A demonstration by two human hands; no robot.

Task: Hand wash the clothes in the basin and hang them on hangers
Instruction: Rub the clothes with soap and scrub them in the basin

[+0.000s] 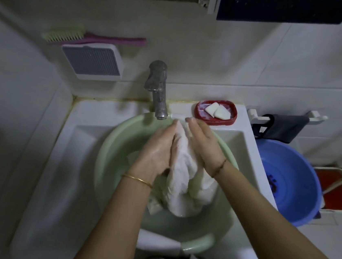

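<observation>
Tiled washroom corner: white sink (60, 159) carrying a green basin (117, 144) under the faucet (157, 89). Left hand (155, 151) and right hand (202, 145), fingers straight, press a wet white garment (183, 182) between their palms above the basin, apparently rubbing. Red soap dish (215, 112) beside the faucet; blue basin (292, 179) at right.

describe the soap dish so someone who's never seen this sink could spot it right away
Start at the metal faucet at the back of the white sink. Just right of it, on the sink's back ledge, sits the soap dish. It is a red oval tray holding two white soap pieces, the only red thing on the ledge.
</observation>
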